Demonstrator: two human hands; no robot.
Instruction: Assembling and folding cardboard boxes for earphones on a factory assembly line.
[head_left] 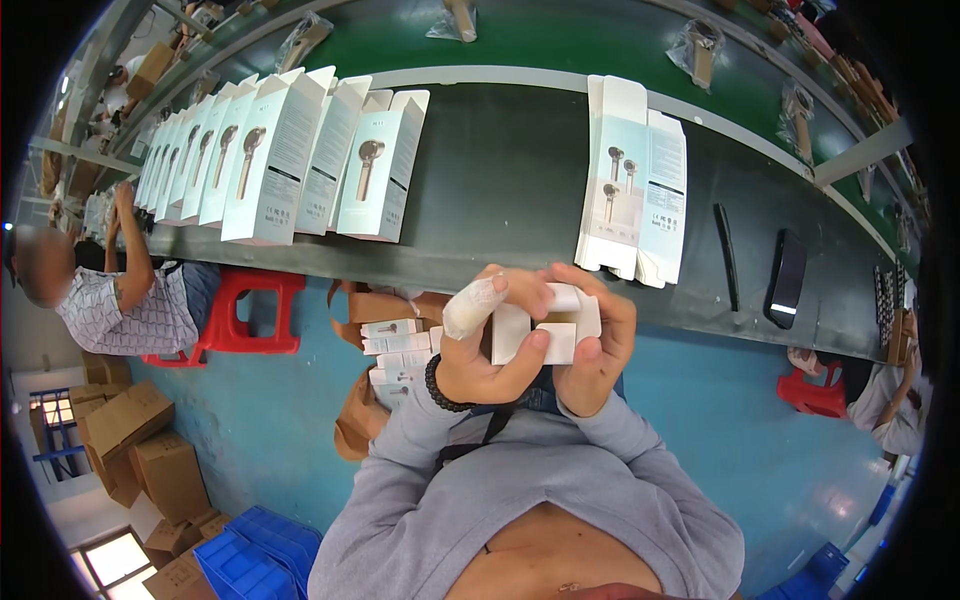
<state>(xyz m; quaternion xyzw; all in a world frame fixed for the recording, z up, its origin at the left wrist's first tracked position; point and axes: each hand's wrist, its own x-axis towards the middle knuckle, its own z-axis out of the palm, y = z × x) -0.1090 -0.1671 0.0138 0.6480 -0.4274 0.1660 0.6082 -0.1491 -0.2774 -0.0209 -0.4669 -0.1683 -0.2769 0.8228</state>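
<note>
Close to my body, past the table's near edge, both hands grip a small white carton [560, 342] with its flapped end facing up. My left hand [472, 368], one finger wrapped in a white bandage and a dark beaded bracelet at the wrist, closes on its left side, thumb on a flap. Around the right side curls my right hand [594, 378], its thumb at the near corner. Flaps stand partly folded about a gap at the top; the carton's lower part is hidden. Flat printed cartons [655, 200] lie on the table just beyond my hands.
Open-topped cartons [375, 190] stand in a row at the left. A black pen [726, 255] and a phone [786, 280] lie right. Bagged handheld devices [700, 50] sit on the green belt [560, 45]. More cartons [395, 345] fill a brown box below; a person [135, 305] sits left.
</note>
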